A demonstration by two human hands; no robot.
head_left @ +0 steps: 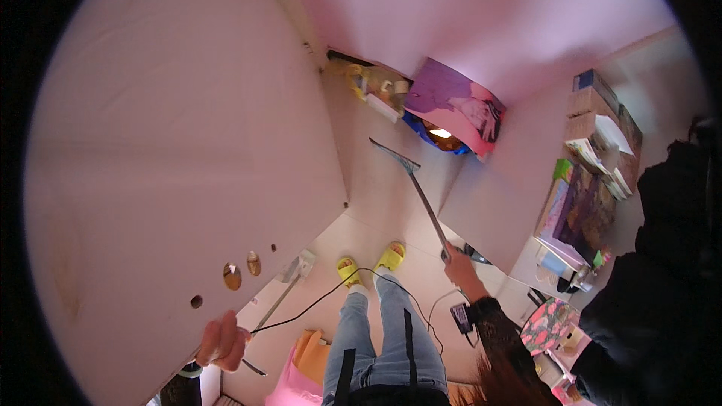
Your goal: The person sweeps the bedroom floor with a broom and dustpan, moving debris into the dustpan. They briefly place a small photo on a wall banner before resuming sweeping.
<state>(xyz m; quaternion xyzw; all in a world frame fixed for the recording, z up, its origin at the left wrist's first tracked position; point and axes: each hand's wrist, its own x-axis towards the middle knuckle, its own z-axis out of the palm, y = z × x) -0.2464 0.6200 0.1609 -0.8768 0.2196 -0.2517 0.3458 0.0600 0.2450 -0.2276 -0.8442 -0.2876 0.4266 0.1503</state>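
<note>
My right hand [460,267] is closed around the handle of a floor squeegee [427,199]. Its long thin blade lies on the pale floor ahead of my feet. At the lower left, my left hand [223,342] is curled by the edge of a large white door panel [188,143]. A thin grey pole with a pale boxy head [304,262] runs up to these fingers, which appear closed on its upper end. Whether they also touch the panel's edge is unclear. A black cable [316,299] sweeps from near my left hand across my legs.
A pink and purple bag [451,101] stands against the far wall, beside a clear bag of small items [376,86]. Books and boxes [590,158] fill the right side. A dark garment [639,278] hangs there. My yellow slippers [391,256] are on the floor; pink and orange cloth [301,368] lies behind.
</note>
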